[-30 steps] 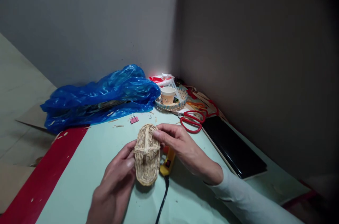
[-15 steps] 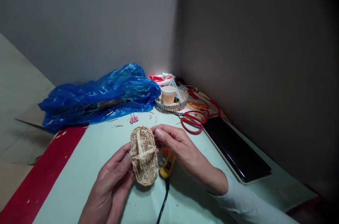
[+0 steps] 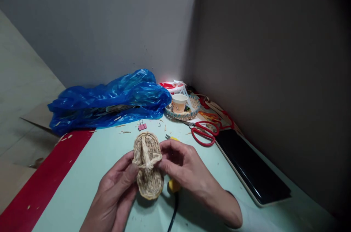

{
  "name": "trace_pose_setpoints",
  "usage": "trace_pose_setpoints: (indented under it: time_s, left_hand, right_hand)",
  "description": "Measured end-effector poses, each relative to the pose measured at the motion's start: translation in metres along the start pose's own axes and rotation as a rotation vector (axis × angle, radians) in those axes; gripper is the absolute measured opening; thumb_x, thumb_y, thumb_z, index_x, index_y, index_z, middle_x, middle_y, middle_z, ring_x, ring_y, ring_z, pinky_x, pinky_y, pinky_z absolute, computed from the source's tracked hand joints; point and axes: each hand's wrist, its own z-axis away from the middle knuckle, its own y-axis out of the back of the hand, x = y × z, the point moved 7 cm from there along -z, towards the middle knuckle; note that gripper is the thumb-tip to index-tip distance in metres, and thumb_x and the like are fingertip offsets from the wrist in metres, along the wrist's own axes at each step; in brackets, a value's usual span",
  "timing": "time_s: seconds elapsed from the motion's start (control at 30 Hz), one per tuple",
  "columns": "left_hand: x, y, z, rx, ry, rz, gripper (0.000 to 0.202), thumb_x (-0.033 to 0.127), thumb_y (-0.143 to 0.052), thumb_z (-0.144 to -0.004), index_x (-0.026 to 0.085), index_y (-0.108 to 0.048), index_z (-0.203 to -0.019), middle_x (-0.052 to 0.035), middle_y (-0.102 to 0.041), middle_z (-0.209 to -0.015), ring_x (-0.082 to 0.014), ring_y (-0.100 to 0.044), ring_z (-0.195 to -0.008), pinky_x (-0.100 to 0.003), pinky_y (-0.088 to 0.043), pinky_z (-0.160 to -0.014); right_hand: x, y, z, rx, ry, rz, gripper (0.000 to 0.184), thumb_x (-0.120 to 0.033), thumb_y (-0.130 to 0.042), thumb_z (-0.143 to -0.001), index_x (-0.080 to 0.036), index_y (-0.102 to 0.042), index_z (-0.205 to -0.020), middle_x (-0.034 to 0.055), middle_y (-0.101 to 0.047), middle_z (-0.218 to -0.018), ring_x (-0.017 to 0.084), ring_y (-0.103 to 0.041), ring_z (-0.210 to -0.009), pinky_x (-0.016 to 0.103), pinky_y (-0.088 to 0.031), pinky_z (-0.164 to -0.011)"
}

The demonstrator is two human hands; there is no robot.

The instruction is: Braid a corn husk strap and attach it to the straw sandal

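Between my hands, tilted up above the table, is a small woven straw sandal with a twisted thong strap across its top. My left hand grips its left edge, thumb on the strap's end and fingers behind the sole. At the right edge my right hand pinches the strap's other end between thumb and fingers. Beneath the right hand lies a yellow-handled tool with a black cord, mostly covered by that hand. Pointed metal tips with a bit of yellow show just past my right fingers.
A blue plastic bag lies at the back left. A paper cup sits in a shallow woven basket. Red-handled scissors, a black flat case and a pink binder clip rest on the pale green table.
My right hand has moved from the sandal's upper right edge down to the strap's right end and now pinches there. The view has shifted slightly.
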Motion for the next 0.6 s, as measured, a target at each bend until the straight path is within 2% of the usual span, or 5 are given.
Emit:
trace_pose_setpoints:
  time_s: [0.27, 0.47, 0.6]
  left_hand:
    - [-0.003, 0.000, 0.000, 0.018, 0.012, -0.008, 0.034, 0.029, -0.077, -0.077, 0.024, -0.074, -0.110, -0.0044, -0.076, -0.111, -0.0292, -0.068, -0.106, -0.032, -0.058, -0.087]
    - [0.003, 0.014, 0.000, 0.112, -0.071, -0.130, 0.036, 0.037, -0.077, -0.076, 0.027, -0.072, -0.110, -0.0030, -0.077, -0.106, -0.0261, -0.067, -0.106, -0.022, -0.059, -0.074]
    - [0.000, 0.010, 0.000, 0.061, -0.059, -0.169, 0.039, 0.039, -0.079, -0.073, 0.025, -0.073, -0.109, -0.0046, -0.076, -0.107, -0.0268, -0.068, -0.103, -0.023, -0.059, -0.073]
  right_hand:
    - [-0.003, 0.000, 0.001, 0.044, 0.013, 0.057, 0.024, -0.035, -0.069, -0.079, -0.014, -0.067, -0.090, 0.0027, -0.061, -0.076, 0.015, -0.053, -0.068, 0.028, -0.044, -0.063]
    - [-0.002, 0.007, 0.000, 0.109, -0.003, 0.100, 0.017, -0.029, -0.063, -0.081, -0.014, -0.065, -0.089, 0.0051, -0.064, -0.079, 0.016, -0.056, -0.070, 0.028, -0.044, -0.064]
    - [0.001, 0.009, -0.001, 0.116, 0.016, 0.075, 0.016, -0.028, -0.064, -0.080, -0.014, -0.065, -0.089, 0.0041, -0.064, -0.079, 0.015, -0.055, -0.070, 0.026, -0.043, -0.062]
